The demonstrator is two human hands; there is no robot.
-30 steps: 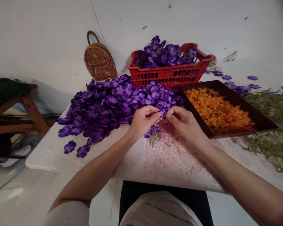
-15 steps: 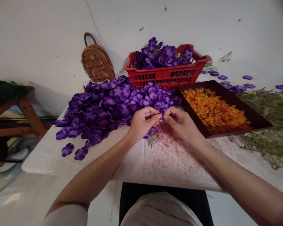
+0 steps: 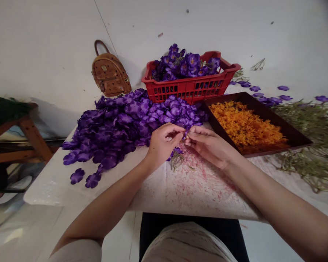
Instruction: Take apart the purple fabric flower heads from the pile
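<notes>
My left hand (image 3: 164,140) and my right hand (image 3: 207,142) meet fingertip to fingertip over the table. Between them shows a small purple flower petal piece (image 3: 185,134), mostly covered by the fingers; both hands pinch at it. Just below lies a purple artificial flower with a green stem (image 3: 177,160). A big heap of purple fabric petals (image 3: 120,125) spreads left of and behind my left hand. To the right of my right hand stands a dark tray (image 3: 292,140) holding orange flower centres (image 3: 247,125).
Behind the heap stands a red plastic basket (image 3: 186,89) with assembled purple flowers (image 3: 191,63). A brown backpack (image 3: 110,75) leans against the wall. Green stems (image 3: 311,145) lie at the right. Pinkish scraps dot the white tabletop (image 3: 153,193). A wooden stool (image 3: 34,134) is at the left.
My right hand has turned, its lower fingers now stretched more toward the left hand. Slightly more purple shows between the fingertips. The whole view has shifted a little.
</notes>
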